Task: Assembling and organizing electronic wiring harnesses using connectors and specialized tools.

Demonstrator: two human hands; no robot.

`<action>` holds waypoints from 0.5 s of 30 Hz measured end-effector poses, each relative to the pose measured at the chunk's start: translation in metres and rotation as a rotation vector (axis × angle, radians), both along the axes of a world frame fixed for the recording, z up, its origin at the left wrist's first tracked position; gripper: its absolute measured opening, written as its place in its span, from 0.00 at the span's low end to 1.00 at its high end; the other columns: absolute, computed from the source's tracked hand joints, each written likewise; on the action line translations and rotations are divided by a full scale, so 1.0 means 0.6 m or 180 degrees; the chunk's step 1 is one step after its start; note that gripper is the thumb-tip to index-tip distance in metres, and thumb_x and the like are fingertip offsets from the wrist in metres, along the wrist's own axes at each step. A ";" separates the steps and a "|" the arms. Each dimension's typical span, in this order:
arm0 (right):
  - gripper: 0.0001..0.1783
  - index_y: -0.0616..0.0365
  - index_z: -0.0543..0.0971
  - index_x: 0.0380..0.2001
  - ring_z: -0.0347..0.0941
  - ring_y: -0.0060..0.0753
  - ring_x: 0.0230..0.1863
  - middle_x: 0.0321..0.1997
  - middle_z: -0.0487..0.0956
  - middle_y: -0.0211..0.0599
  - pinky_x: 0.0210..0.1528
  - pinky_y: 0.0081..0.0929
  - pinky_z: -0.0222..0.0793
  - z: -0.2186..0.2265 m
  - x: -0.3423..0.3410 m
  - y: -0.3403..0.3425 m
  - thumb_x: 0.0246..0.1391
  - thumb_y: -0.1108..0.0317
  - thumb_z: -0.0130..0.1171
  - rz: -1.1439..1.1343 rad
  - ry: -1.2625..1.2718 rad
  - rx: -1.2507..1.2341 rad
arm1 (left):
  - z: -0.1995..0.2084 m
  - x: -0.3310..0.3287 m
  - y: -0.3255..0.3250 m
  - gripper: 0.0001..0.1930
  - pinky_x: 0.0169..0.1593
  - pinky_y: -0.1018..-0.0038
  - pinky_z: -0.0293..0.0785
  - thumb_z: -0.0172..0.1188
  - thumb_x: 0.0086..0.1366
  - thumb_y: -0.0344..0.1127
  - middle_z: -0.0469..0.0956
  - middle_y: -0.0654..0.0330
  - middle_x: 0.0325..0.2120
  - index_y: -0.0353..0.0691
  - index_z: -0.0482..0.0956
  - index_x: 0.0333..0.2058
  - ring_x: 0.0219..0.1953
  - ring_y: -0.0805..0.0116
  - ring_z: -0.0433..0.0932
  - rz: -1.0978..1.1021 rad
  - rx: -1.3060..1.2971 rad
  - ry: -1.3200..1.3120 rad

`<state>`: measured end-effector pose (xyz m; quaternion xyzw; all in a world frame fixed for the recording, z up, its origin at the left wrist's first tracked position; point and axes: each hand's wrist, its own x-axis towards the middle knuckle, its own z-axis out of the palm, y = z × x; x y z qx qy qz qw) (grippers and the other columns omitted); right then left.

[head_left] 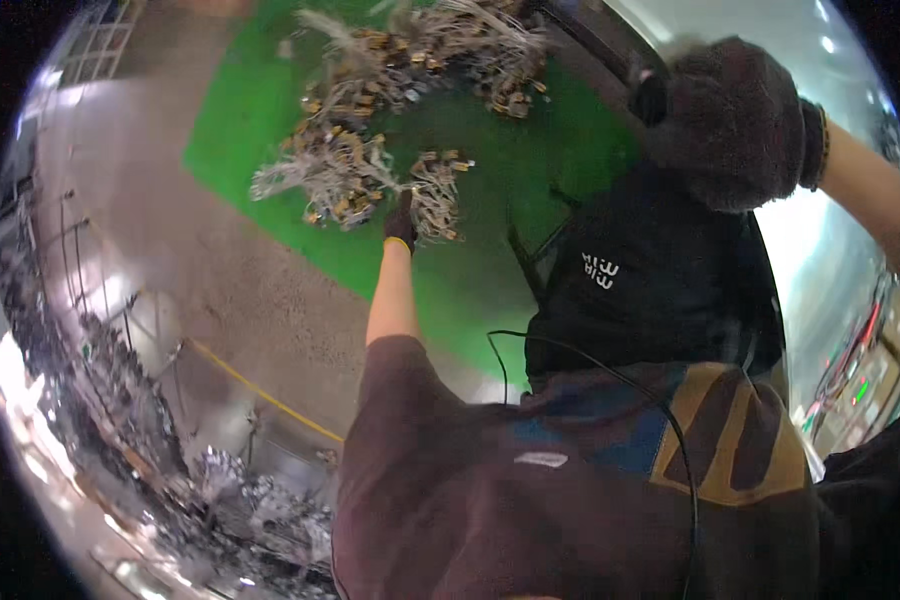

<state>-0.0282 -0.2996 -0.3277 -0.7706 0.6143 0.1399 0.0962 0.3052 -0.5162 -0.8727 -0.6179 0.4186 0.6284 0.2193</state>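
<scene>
In a dark glove with a yellow cuff edge, my left hand (400, 220) reaches out over the green surface (530, 150). Its fingers appear closed at the near left side of a small bunch of pale wires with brass-coloured ends (438, 198); the grip is small and blurred. To its left lies a larger heap of similar wires (335, 175). My right hand (735, 125), in a dark fuzzy glove, is raised close at the upper right. Its fingers look curled in, and whatever they may hold is hidden.
More wire bundles (440, 45) are piled at the far side of the green surface. A black cable (590, 345) hangs across my front. A pale bright surface (820, 260) stands to the right. On the left floor runs a yellow line (260, 390), with metallic clutter (260, 505) beyond.
</scene>
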 end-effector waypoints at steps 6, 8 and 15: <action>0.19 0.43 0.84 0.39 0.80 0.46 0.40 0.38 0.80 0.36 0.39 0.43 0.78 -0.017 -0.058 0.007 0.38 0.57 0.68 0.0118 -0.0859 -0.0078 | -0.178 -0.033 0.110 0.22 0.31 0.60 0.77 0.62 0.67 0.56 0.82 0.55 0.34 0.44 0.81 0.47 0.32 0.62 0.79 0.1424 0.0376 0.0878; 0.19 0.43 0.84 0.38 0.80 0.45 0.40 0.38 0.80 0.36 0.40 0.43 0.78 -0.011 -0.060 -0.014 0.39 0.57 0.68 0.0279 -0.0962 -0.0305 | -0.202 0.017 0.088 0.21 0.35 0.61 0.78 0.66 0.65 0.52 0.82 0.59 0.35 0.44 0.80 0.49 0.33 0.63 0.79 0.2073 0.0080 0.1115; 0.17 0.43 0.84 0.37 0.80 0.44 0.40 0.37 0.79 0.35 0.40 0.42 0.78 -0.036 -0.072 0.013 0.39 0.57 0.68 0.0229 -0.1070 -0.0528 | 0.067 0.006 0.172 0.13 0.39 0.68 0.76 0.58 0.71 0.40 0.83 0.61 0.39 0.46 0.79 0.50 0.38 0.67 0.80 0.1287 -0.0054 0.1511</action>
